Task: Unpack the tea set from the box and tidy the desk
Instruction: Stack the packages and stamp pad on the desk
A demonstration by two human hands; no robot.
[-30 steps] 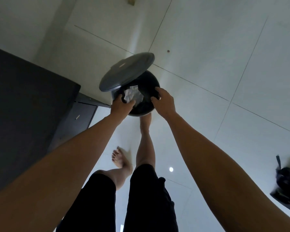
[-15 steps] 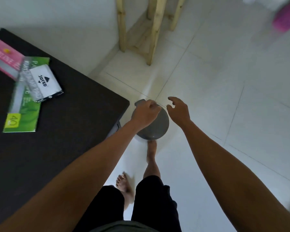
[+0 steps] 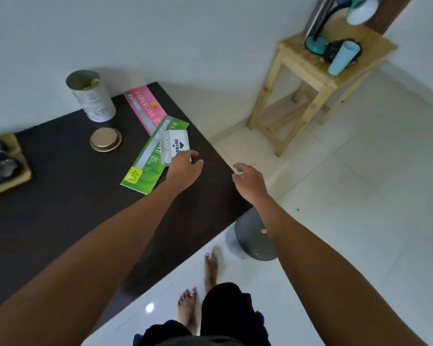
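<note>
My left hand (image 3: pixel 185 168) hovers over the dark desk (image 3: pixel 68 208), fingers loosely apart, just touching the near corner of a white stamp-pad box (image 3: pixel 175 146). That box lies on a green paper pack (image 3: pixel 150 158), which overlaps a pink paper pack (image 3: pixel 145 108). My right hand (image 3: pixel 250 181) is open and empty above the desk's right edge. A tall open tin (image 3: pixel 91 98) stands near the wall, and its gold lid (image 3: pixel 106 139) lies flat beside it. A brown cardboard tray (image 3: pixel 8 168) with dark wrapped items sits at the far left.
A grey lidded bin (image 3: pixel 250 236) stands on the white tiled floor by the desk's corner, partly behind my right forearm. A wooden stool (image 3: pixel 318 78) with a teal lamp and a light-blue cylinder stands at the back right. My bare feet are below.
Both hands left the bin, whose lid went from open to shut. The view rose from the floor to the desk, and my left hand reached the stamp-pad box.
</note>
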